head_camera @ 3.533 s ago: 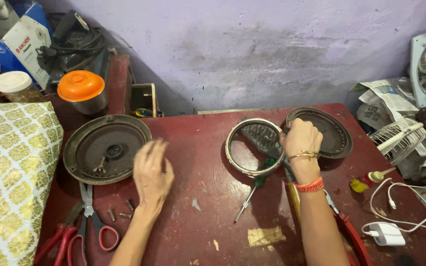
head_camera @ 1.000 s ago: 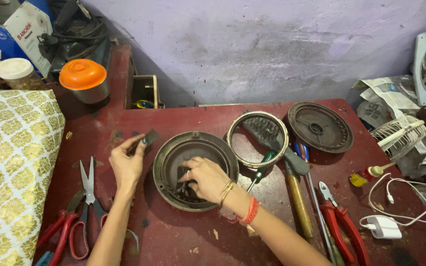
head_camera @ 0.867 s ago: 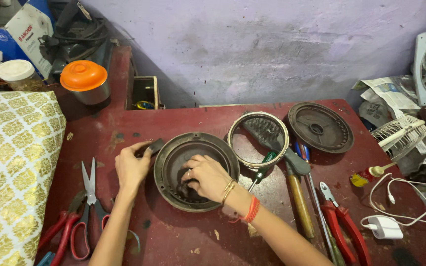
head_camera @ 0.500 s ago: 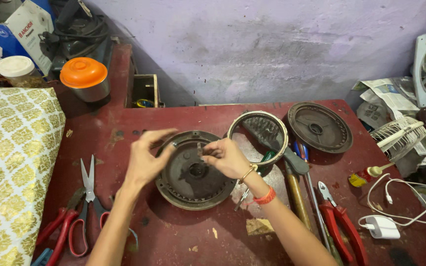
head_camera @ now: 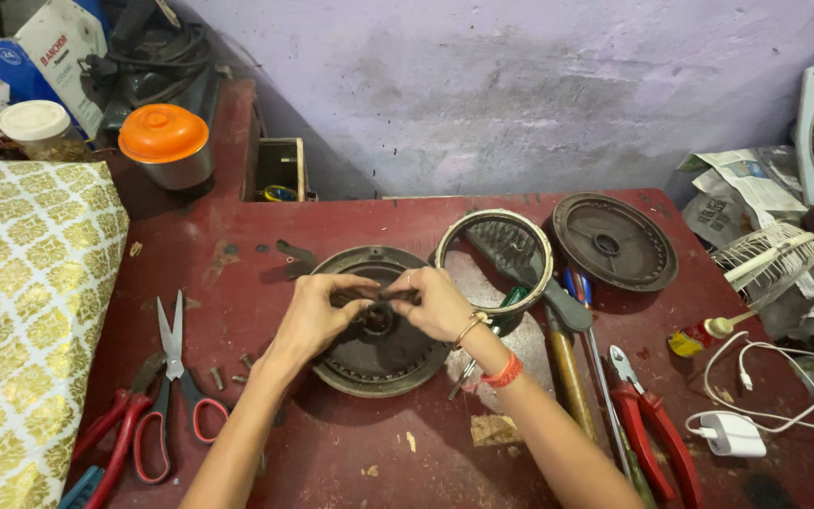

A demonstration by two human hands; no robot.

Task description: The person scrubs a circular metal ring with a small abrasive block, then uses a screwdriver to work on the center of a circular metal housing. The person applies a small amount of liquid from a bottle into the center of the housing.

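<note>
Dark round metal housing (head_camera: 379, 349) lies flat on the red tabletop (head_camera: 350, 452), near the middle, and both hands are over it. Left hand (head_camera: 317, 316) comes from the lower left; its fingers are bent and pinch a small dark part (head_camera: 383, 298) above the centre of the housing. Right hand (head_camera: 431, 303) meets it from the other side, and its fingertips close on the same small part, so the two hands touch each other there. What exactly the part is, I cannot tell, because the fingers cover most of it. On the right wrist there are an orange band (head_camera: 504, 371) and a thin bangle.

Just beside the housing, to its upper right, stands a light metal ring (head_camera: 494, 250) with a grille inside, and further right lies a second dark round cover (head_camera: 615, 241). A screwdriver with a green handle (head_camera: 506, 311) lies under the right forearm. To the right are a tool with a wooden handle (head_camera: 569, 372), red pliers (head_camera: 652, 424) and a white charger with cable (head_camera: 732, 434). On the left side lie scissors with red handles (head_camera: 173, 377) and some small screws (head_camera: 228, 372). A cloth with yellow pattern (head_camera: 21, 311) covers the left edge. At the back stands a container with an orange lid (head_camera: 164, 141).
</note>
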